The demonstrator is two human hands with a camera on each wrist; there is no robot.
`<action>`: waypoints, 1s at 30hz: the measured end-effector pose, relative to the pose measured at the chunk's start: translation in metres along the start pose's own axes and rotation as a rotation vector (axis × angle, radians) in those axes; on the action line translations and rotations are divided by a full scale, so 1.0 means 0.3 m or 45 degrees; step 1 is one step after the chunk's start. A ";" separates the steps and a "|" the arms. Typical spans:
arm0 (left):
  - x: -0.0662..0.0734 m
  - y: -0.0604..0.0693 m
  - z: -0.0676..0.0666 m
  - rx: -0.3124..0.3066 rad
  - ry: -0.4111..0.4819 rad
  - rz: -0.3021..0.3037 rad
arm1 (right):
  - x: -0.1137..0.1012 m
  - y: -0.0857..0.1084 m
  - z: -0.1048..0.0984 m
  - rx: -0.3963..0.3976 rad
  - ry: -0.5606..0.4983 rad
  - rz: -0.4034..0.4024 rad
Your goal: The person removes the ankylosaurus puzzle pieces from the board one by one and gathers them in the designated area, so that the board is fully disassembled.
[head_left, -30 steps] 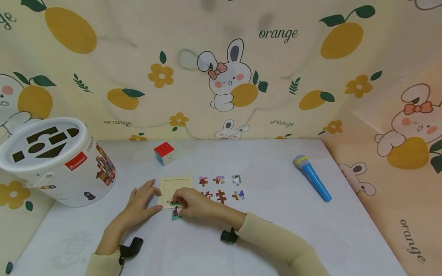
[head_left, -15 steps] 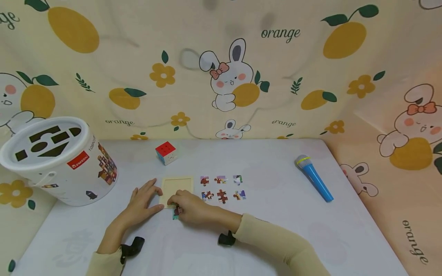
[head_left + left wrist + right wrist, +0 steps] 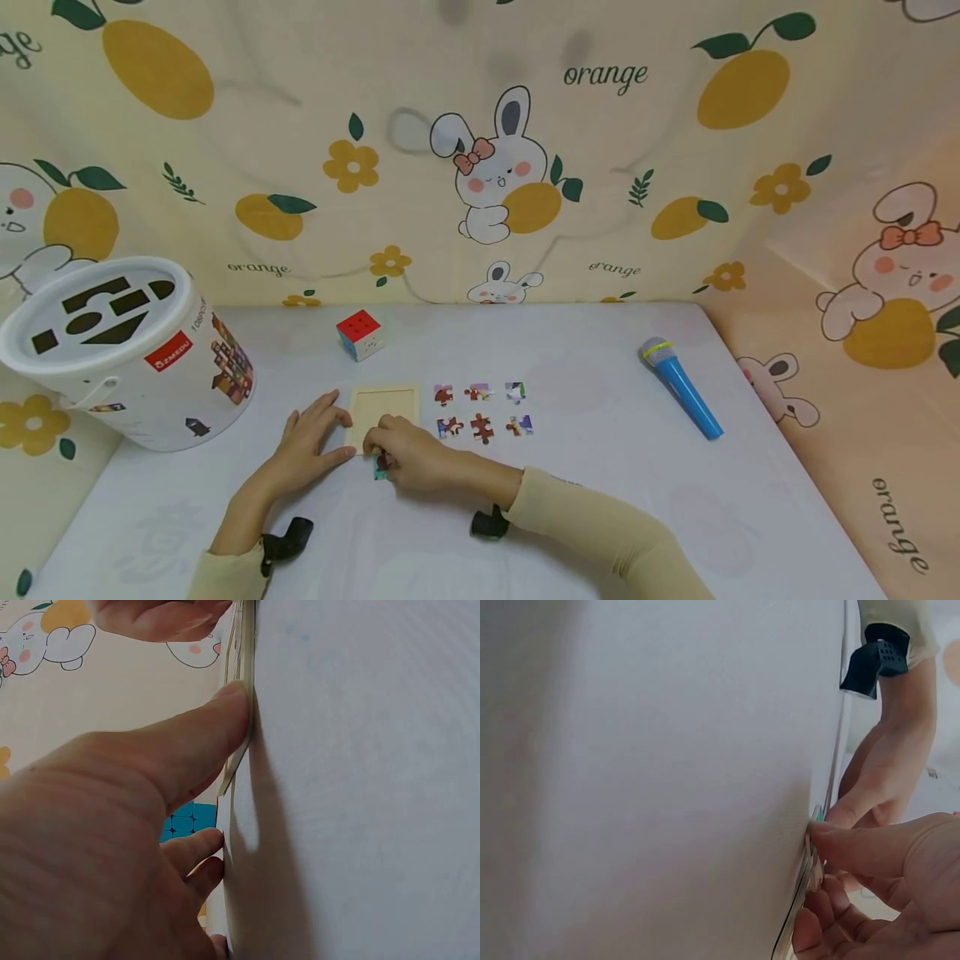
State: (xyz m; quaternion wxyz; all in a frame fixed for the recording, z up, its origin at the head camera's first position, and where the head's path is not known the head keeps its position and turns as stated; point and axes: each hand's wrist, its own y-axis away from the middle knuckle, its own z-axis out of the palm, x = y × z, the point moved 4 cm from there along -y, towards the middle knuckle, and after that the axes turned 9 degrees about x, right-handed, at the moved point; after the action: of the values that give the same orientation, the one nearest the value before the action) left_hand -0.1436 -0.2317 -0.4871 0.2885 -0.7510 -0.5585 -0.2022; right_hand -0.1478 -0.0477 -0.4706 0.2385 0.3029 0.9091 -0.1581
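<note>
In the head view, a pale wooden puzzle frame lies flat on the white table. My left hand is at its left side, fingers spread, index finger and thumb touching the edge; the left wrist view has the thumb against the frame's side. Over the frame's lower part, my right hand bends its fingers and pinches a small puzzle piece, mostly hidden. A teal and brown piece shows just below the frame, partly under that hand. In the right wrist view, the right thumb presses beside a teal-edged piece.
Several loose puzzle pieces lie in two rows right of the frame. Behind it stands a red-topped cube. A large white bucket is at the left, a blue toy microphone at the right. Patterned cloth hangs behind the table.
Since a second ago, my right hand has moved slightly left over the frame's lower edge, and the piece at its fingertips has become hidden. My left hand stays at the frame's side.
</note>
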 end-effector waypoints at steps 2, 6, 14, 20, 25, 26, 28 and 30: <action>0.000 0.000 0.000 0.002 0.001 0.003 | -0.006 0.001 -0.001 -0.004 -0.010 -0.007; -0.002 -0.002 0.001 0.008 0.000 0.010 | -0.010 0.002 0.000 -0.017 -0.008 -0.015; 0.001 -0.002 0.003 0.005 0.016 0.012 | 0.007 0.011 -0.016 -0.007 -0.239 0.011; -0.005 0.000 0.005 0.001 0.002 0.004 | 0.032 0.034 -0.038 -0.022 -0.423 0.056; -0.008 -0.003 0.009 -0.011 -0.004 -0.020 | 0.066 0.066 -0.070 -0.022 -0.541 0.118; -0.010 -0.004 0.010 -0.016 -0.006 -0.028 | 0.076 0.073 -0.076 -0.020 -0.558 0.134; -0.010 -0.003 0.011 -0.020 -0.010 -0.035 | 0.096 0.090 -0.088 -0.013 -0.578 0.170; -0.008 -0.002 0.010 -0.019 -0.011 -0.037 | 0.117 0.105 -0.097 0.000 -0.580 0.195</action>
State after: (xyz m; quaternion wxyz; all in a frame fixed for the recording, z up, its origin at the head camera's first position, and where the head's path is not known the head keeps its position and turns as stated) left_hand -0.1450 -0.2314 -0.4908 0.2774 -0.7458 -0.5691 -0.2072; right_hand -0.1625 0.0059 -0.4693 0.4485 0.3274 0.8063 -0.2039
